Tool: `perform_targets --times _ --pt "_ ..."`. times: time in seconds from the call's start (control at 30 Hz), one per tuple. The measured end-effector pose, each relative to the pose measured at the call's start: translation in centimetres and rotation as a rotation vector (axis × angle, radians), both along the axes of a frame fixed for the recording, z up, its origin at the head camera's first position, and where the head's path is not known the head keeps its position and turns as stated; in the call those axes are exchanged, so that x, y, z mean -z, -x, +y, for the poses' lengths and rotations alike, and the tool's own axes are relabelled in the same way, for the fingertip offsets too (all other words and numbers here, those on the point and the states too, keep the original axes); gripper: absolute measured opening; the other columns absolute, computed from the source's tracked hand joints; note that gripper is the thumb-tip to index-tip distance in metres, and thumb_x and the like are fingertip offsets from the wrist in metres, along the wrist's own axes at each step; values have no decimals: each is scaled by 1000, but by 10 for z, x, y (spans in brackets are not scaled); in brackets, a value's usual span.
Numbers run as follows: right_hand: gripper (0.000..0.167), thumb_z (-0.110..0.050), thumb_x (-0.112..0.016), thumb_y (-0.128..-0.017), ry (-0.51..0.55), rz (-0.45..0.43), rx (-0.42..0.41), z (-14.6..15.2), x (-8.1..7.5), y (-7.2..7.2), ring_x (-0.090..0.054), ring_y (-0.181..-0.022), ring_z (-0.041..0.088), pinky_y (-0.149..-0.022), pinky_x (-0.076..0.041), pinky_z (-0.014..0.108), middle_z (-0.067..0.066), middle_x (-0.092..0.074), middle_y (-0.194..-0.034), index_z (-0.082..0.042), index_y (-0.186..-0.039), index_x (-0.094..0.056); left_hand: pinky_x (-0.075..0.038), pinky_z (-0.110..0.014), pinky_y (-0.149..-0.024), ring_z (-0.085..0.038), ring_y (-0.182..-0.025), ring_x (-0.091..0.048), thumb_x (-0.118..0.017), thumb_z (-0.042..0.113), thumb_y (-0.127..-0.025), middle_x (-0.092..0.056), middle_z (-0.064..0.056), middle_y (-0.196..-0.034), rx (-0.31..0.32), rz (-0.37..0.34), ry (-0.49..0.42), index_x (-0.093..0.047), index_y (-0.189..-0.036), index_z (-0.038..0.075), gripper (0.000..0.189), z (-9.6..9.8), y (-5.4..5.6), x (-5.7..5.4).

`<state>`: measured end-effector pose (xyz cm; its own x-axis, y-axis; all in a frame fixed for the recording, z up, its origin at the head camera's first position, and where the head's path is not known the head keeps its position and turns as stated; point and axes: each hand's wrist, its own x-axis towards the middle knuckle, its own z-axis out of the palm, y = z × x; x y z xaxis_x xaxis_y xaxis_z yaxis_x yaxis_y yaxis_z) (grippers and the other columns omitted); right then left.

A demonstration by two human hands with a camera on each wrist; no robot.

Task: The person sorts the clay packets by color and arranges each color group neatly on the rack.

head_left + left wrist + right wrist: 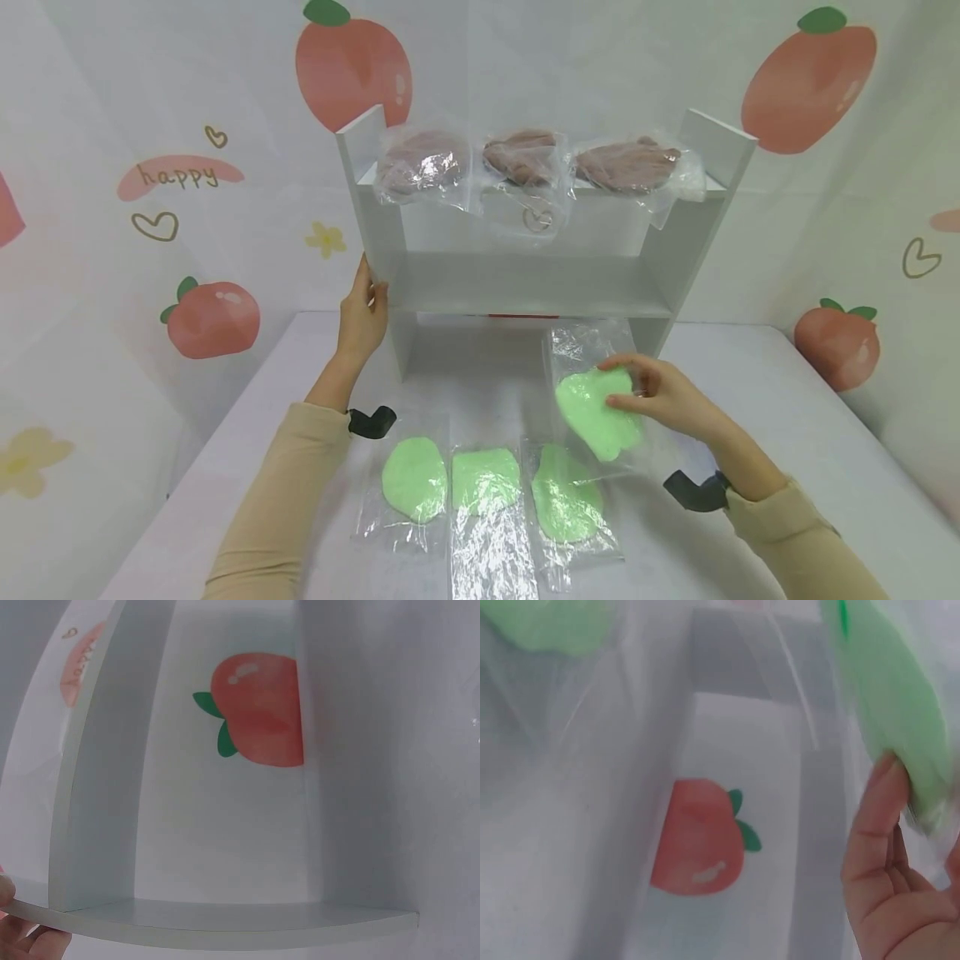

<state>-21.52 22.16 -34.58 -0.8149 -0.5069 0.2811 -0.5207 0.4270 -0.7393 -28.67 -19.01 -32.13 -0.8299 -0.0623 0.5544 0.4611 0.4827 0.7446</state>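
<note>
My right hand (667, 396) pinches a clear plastic bag holding a flat light-green piece of dough (600, 417), lifted in front of the shelf's right side. In the right wrist view, the thumb and fingers (885, 795) grip the edge of that green piece (907, 705). My left hand (363, 317) grips the left side panel of the white shelf (525, 279). In the left wrist view, the fingers (37, 941) lie on either side of the panel's edge (225, 936).
Three bagged green pieces lie in a row on the table: a left one (414, 479), a middle one (486, 482) and a right one (567, 496). Three bags of brownish-pink contents, including the right one (628, 167), rest on the upper shelf. A fruit-printed cloth (247, 67) hangs behind.
</note>
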Motion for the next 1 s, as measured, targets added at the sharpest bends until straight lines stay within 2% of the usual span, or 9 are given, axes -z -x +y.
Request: perform_targets --times 0.37,0.57,0.7,0.87,0.93,1.0 --pt "26 -8 -67 -85 110 -19 92 -26 -15 -2 -30 -47 3 -38 -27 23 -11 -36 -55 -4 -110 -61 -45 -48 -103 -39 -132 -40 -38 5 -99 -30 -20 -150 3 0 1 -14 -151 16 58 0 0 -1" --pt "28 -14 -68 -85 95 -60 141 -39 -22 0 -29 -48 4 -40 -27 20 -9 -30 -53 -8 -112 -61 -44 -48 -104 -40 -132 -40 -37 5 -99 -31 -20 -150 1 2 0 -14 -151 15 58 0 0 0" --pt "33 -18 -66 -87 83 -79 138 -48 -27 2 -31 -50 3 -42 -30 19 -9 -34 -58 -10 -118 -58 -44 -49 -104 -40 -131 -41 -37 7 -100 -31 -18 -150 -2 -2 -8 -14 -151 15 57 0 0 0" --pt "43 -18 -64 -89 72 -86 103 -56 -31 7 -29 -49 4 -41 -30 19 -1 -49 -85 -14 -129 -51 -44 -49 -103 -41 -131 -41 -37 6 -99 -30 -16 -151 -10 -7 -4 -14 -151 16 58 1 -1 -1" --pt "47 -15 -62 -89 83 -89 75 -60 -33 10 -29 -49 4 -42 -32 19 3 -54 -107 -14 -134 -47 -45 -49 -103 -41 -131 -41 -38 5 -99 -30 -16 -151 -13 -4 -2 -14 -151 16 58 1 -1 -1" --pt "52 -12 -60 -89 97 -99 48 -63 -36 13 -31 -51 4 -45 -36 18 6 -52 -122 -14 -138 -43 -45 -50 -102 -42 -131 -40 -39 4 -99 -30 -17 -151 -14 4 4 -15 -151 15 58 1 -1 0"
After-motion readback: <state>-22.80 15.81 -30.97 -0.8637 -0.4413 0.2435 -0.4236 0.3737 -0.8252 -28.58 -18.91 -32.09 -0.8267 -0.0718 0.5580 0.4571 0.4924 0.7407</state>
